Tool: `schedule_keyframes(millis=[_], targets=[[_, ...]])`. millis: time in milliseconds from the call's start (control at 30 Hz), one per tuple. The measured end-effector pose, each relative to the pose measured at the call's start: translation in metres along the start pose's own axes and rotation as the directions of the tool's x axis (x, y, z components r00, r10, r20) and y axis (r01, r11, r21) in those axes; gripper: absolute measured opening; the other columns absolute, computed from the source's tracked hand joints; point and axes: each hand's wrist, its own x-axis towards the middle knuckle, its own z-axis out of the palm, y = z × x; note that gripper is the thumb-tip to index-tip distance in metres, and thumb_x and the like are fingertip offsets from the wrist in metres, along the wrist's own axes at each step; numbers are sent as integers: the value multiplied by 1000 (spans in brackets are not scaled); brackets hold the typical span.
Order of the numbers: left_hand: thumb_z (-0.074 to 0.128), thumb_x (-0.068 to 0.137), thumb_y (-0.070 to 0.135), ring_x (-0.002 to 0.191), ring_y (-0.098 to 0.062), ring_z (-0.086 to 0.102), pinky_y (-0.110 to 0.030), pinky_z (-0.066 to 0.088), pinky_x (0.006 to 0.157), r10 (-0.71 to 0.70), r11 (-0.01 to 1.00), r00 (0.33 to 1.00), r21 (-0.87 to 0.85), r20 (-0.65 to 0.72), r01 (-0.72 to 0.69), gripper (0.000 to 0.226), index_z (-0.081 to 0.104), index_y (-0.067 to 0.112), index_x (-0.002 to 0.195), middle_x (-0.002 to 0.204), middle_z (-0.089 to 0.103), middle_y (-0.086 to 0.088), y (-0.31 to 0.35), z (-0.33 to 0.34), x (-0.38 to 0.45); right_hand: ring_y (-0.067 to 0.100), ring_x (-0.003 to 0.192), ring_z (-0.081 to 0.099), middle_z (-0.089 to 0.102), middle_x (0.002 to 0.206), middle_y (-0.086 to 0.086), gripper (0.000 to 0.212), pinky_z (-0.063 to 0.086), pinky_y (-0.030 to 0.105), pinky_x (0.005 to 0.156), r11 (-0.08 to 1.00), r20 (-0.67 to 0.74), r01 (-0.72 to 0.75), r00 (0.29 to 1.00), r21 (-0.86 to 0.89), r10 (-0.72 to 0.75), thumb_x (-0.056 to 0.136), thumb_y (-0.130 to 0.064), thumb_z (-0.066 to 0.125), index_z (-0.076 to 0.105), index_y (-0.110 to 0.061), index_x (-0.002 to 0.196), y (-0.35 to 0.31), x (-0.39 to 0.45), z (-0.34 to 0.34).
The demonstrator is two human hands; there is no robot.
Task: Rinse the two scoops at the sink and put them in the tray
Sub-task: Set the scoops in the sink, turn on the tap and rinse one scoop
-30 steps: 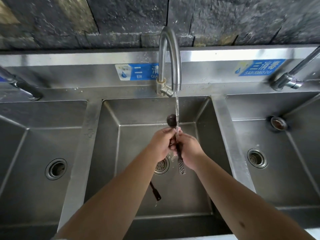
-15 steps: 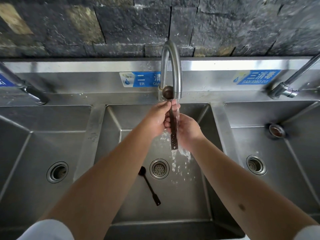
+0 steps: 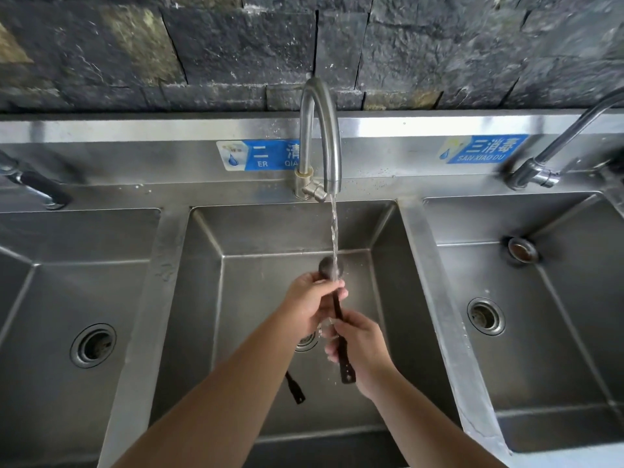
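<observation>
Under faucet [image 3: 320, 136] — scoop [image 3: 331, 266] lower vs 0.5s ago

Left hand [image 3: 312, 300] closed, right hand [image 3: 363, 346] closed — forearms converging

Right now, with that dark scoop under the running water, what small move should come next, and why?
Probably rub the scoop's bowl with the left hand under the stream, since water hits it there. The right hand steadies the handle; the second scoop waits on the basin floor.
</observation>
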Motion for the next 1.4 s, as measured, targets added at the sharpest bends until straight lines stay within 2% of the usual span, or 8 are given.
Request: schedule_keyframes(millis=[100,333,433,533,767,1000,1167,1400], targets=[[53,90,-9,76,-22,74,-29,56,54,-15,999,999,38,-39,16,28,62,6,111,93,72,-15,-12,-6,-5,20,47,55,63,65,14,19,40,30,44,992,6,-102,995,69,101,98,2,46,64,7,103,16,-10,-13],[49,97,3,83,-20,74,-29,57,58,-95,994,995,55,12,95,18,64,6,107,93,76,-9,-39,-19,-21,23,51,57,63,66,15,23,44,32,43,976,30,-183,983,119,180,97,-1,44,64,4,108,36,-11,-26],[50,98,12,63,-20,70,-29,52,52,-92,982,995,168,46,84,18,67,6,99,86,75,-10,-35,-18,-23,21,49,55,60,61,13,26,43,30,42,977,71,-139,989,159,129,96,0,40,65,3,103,24,1,-20],[50,98,11,42,-16,49,-30,45,41,-31,985,995,170,99,14,20,68,4,99,58,58,-6,-18,-11,-21,22,47,54,60,60,13,32,42,27,40,966,102,-82,993,246,58,94,3,40,71,-4,101,0,20,-10],[51,97,8,40,-13,41,-23,37,39,138,979,986,134,98,-150,26,74,20,95,50,40,3,38,11,-10,18,48,60,64,67,11,29,45,23,40,973,211,15,975,229,-65,94,-1,38,67,-3,103,-58,52,17],[48,99,10,38,-7,35,-19,28,37,226,958,973,170,49,-232,24,70,20,100,57,43,0,94,35,0,14,54,66,68,62,2,41,50,21,46,942,264,93,947,323,-184,95,-6,43,75,-17,73,-106,58,39],[49,100,16,38,-8,33,-21,27,42,263,943,965,214,-6,-256,21,67,18,110,48,41,7,117,47,-1,14,53,62,66,62,1,27,47,21,47,922,270,123,935,366,-231,96,-5,42,67,-12,91,-128,57,49],[52,96,22,33,-7,33,-19,27,31,155,977,983,163,-96,-139,19,68,12,96,50,43,6,68,19,-7,15,52,59,63,65,4,24,45,24,42,972,274,-30,961,235,-36,103,-12,39,62,-8,97,-84,46,42]])
